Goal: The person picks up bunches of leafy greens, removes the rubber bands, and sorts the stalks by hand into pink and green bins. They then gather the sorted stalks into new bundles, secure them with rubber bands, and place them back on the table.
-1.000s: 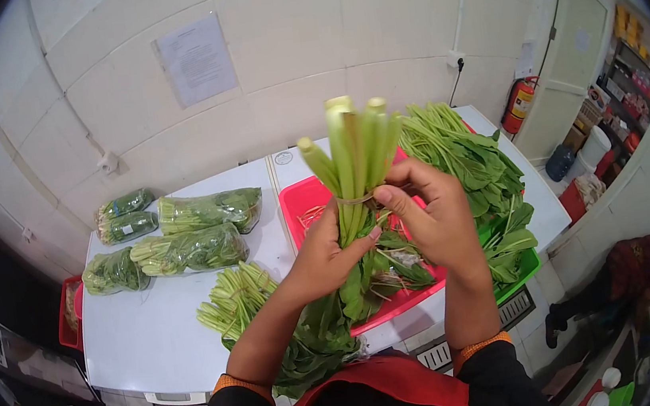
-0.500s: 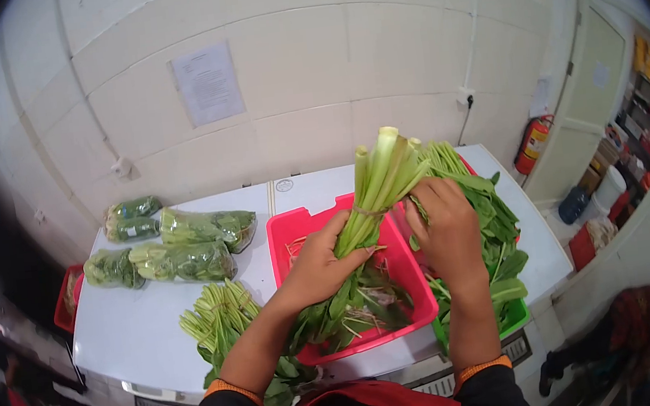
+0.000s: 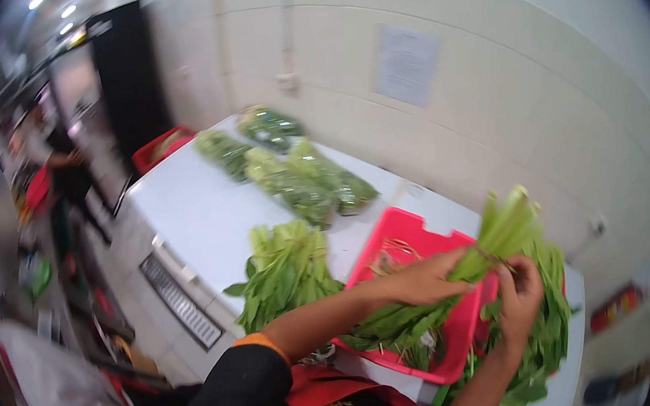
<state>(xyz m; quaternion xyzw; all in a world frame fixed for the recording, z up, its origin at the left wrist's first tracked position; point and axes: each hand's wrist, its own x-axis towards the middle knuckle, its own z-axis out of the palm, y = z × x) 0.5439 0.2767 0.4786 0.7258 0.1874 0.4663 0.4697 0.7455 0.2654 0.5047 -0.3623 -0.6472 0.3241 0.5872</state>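
A bunch of leafy greens [image 3: 513, 223] with thick pale stems is tied with a thin band round its stems. My left hand [image 3: 430, 278] is wrapped round the bunch below the band, over a pink-red basket [image 3: 455, 348]. At the band, my right hand [image 3: 518, 293] pinches at the tie with its fingers closed. Loose leaves and reddish bands lie inside the basket. Another bunch of greens [image 3: 284, 276] rests on the white table [image 3: 188, 198] left of the basket. More greens [image 3: 548, 330] are piled on the right, partly behind my right hand.
Several plastic-bagged vegetables [image 3: 290, 179] lie along the table's back edge. Beyond the table's left end sits a red container [image 3: 149, 152]. People stand on the left, one far off [image 3: 67, 156] and one close by [image 3: 65, 385]. A paper [image 3: 407, 64] hangs on the wall.
The camera view has turned left, bringing the room and people on that side into sight. My left hand still holds the bunch, and my right hand remains at its band.
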